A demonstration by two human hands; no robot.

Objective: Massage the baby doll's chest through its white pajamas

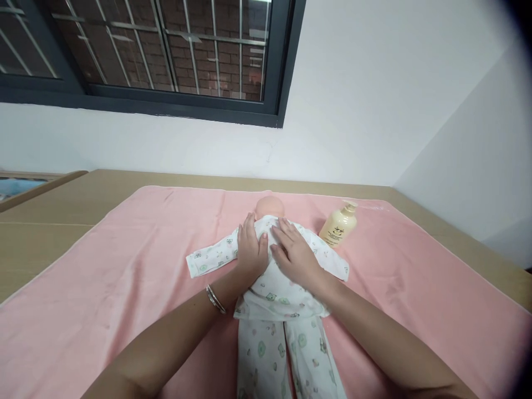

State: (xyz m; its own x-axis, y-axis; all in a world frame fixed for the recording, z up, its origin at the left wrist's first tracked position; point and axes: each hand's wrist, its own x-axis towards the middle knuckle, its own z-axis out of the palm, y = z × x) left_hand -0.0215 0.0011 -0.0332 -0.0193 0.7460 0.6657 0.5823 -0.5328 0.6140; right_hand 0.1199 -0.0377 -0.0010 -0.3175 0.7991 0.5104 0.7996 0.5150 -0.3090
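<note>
A baby doll (269, 207) lies on a pink sheet, its bald head toward the wall and no facial features showing. It wears a white printed long-sleeved top (286, 302) and matching trousers (266, 354). My left hand (251, 247) rests flat on the upper left of the top, fingers stretched toward the head. On the upper right of the top lies my right hand (296, 250), its fingers extended and slightly spread. Neither hand grips anything. Silver bangles (215, 299) circle my left wrist.
A cream pump bottle (339, 224) stands, slightly tilted in view, beside the doll's right-hand sleeve. The pink sheet (162, 288) covers much of a wooden surface (116, 185). Behind it rises a white wall (353, 111) with a dark-framed barred window (178, 102).
</note>
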